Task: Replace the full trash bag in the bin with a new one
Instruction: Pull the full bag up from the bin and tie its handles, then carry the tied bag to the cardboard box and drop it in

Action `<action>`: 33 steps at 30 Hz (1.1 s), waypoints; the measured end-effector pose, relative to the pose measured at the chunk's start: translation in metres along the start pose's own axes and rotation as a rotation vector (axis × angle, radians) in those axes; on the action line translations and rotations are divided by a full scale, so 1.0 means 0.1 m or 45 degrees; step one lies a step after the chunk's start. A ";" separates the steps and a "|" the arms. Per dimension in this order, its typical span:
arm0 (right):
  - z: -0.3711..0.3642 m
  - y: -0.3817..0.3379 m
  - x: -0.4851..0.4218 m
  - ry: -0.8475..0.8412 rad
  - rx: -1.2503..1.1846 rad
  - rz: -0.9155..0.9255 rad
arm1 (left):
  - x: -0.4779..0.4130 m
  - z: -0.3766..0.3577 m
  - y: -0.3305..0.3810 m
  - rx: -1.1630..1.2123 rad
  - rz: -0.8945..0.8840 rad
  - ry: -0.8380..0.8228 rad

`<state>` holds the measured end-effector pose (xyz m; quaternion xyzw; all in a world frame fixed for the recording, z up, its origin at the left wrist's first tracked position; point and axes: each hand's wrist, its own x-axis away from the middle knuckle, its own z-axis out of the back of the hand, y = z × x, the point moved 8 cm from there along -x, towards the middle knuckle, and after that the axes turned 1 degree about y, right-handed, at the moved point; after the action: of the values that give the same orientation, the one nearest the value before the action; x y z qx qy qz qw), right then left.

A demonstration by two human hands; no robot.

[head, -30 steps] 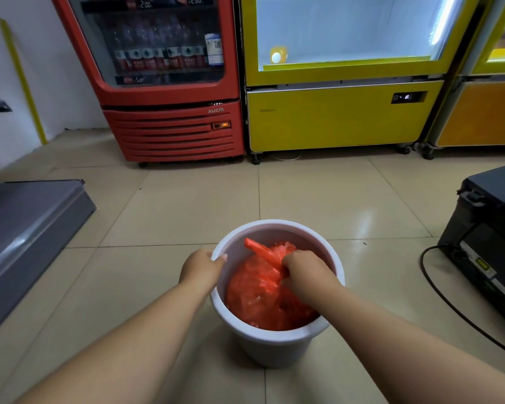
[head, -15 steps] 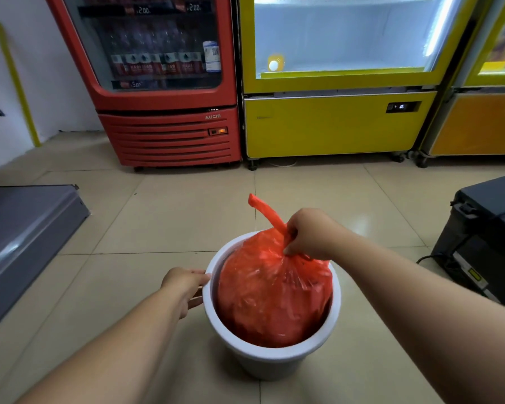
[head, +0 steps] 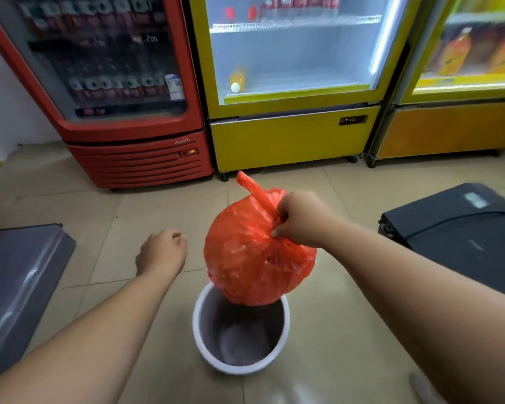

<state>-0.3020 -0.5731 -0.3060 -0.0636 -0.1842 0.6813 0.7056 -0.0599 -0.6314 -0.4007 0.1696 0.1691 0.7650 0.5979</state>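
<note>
A: Where's the full bag?

B: Your right hand [head: 299, 218] is fisted around the knotted neck of the red trash bag [head: 254, 255], mid-frame, and the bag hangs clear above the white bin [head: 200, 339] at lower centre.

A: And your other hand?

B: Your left hand [head: 161, 252] is loosely curled, holding nothing, left of the bag and apart from it. The red fridge [head: 134, 158] stands upper left.

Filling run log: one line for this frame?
right hand: gripping bag knot, above bin | left hand: free, loosely curled | bin: unlined
</note>
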 end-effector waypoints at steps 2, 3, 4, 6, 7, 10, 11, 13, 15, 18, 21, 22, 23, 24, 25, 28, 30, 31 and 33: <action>0.51 0.04 0.20 0.046 0.002 -0.075 | 0.10 0.41 0.50 -0.113 -0.140 0.020; 0.78 0.07 0.31 0.077 -0.009 -0.121 | 0.16 0.63 0.75 -0.166 -0.212 0.033; 1.04 0.11 0.44 0.096 -0.025 -0.177 | 0.22 0.85 1.00 -0.209 -0.288 0.044; 1.55 0.18 0.74 0.103 -0.028 -0.293 | 0.37 1.27 1.51 -0.265 -0.428 0.045; 1.80 0.21 0.91 0.108 -0.024 -0.345 | 0.46 1.46 1.79 -0.297 -0.514 0.046; 2.44 0.33 1.50 0.198 -0.020 -0.520 | 0.85 1.96 2.61 -0.398 -0.838 0.061; 2.60 0.39 1.73 0.232 -0.009 -0.599 | 1.02 2.08 2.86 -0.425 -0.943 0.055; 2.85 0.52 2.24 0.337 -0.013 -0.785 | 1.42 2.28 3.30 -0.455 -1.155 0.044; 3.01 0.64 2.80 0.470 -0.085 -0.982 | 1.90 2.43 3.65 -0.465 -1.362 0.029; 3.10 0.71 3.69 0.613 -0.113 -1.214 | 2.70 2.56 4.03 -0.430 -1.661 -0.001; 3.10 0.69 4.62 0.718 -0.140 -1.426 | 3.54 2.59 4.26 -0.365 -1.913 -0.069; 3.08 0.67 4.94 0.744 -0.157 -1.493 | 3.85 2.60 4.30 -0.347 -1.990 -0.099; 3.04 0.65 5.27 0.768 -0.159 -1.568 | 4.16 2.60 4.33 -0.333 -2.066 -0.132; 2.98 0.64 5.60 0.791 -0.175 -1.647 | 4.49 2.60 4.34 -0.318 -2.144 -0.168; 2.90 0.60 5.95 0.814 -0.202 -1.723 | 4.83 2.62 4.33 -0.307 -2.222 -0.208; 2.65 0.41 6.97 0.876 -0.285 -1.934 | 5.84 2.65 4.23 -0.262 -2.422 -0.360; 2.47 0.22 7.67 0.941 -0.361 -2.070 | 6.53 2.72 4.09 -0.228 -2.559 -0.420; 2.38 0.11 8.01 0.976 -0.412 -2.133 | 6.88 2.77 3.99 -0.210 -2.627 -0.441; 2.17 -0.13 8.70 1.033 -0.443 -2.261 | 7.59 2.91 3.76 -0.176 -2.752 -0.465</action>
<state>-0.3621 0.2482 0.0494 -0.2336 -0.0070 -0.2045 0.9506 -0.4203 0.0371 0.0737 0.0087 0.0940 -0.1914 0.9770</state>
